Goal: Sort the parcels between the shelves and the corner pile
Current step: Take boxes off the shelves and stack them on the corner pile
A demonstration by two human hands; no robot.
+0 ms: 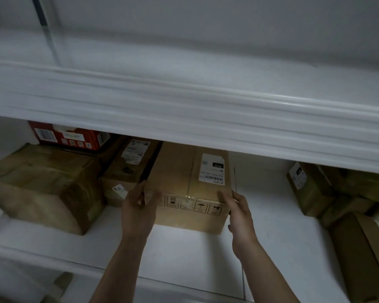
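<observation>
A dim white shelving unit (184,243) was seen from above, its lower shelf partly hidden beneath the thick front lip of the upper shelf (184,110). At the far left a taped, creased brown carton (44,184) was set, and behind it a red printed box (68,136) was stacked, its barcode too blurred to be read. Next, a narrow cardboard parcel (129,167) with a white shipping label was wedged, a small tag marked "56" being stuck to its front. The left hand (138,211) was curled around the left front corner of the central cardboard box (184,182), which stood on the lower shelf; the right hand (241,213) was pressed flat against its right front corner, so that the box was gripped between both. On its top a label reading "010" upside down above a barcode could be made out, and handling pictograms were printed along its front. At the right, further brown parcels (311,189) were piled. The box could be scraped against the overhanging lip if lifted too soon, and the neighbouring narrow parcel could be dragged along, since the two appeared to be touching.
</observation>
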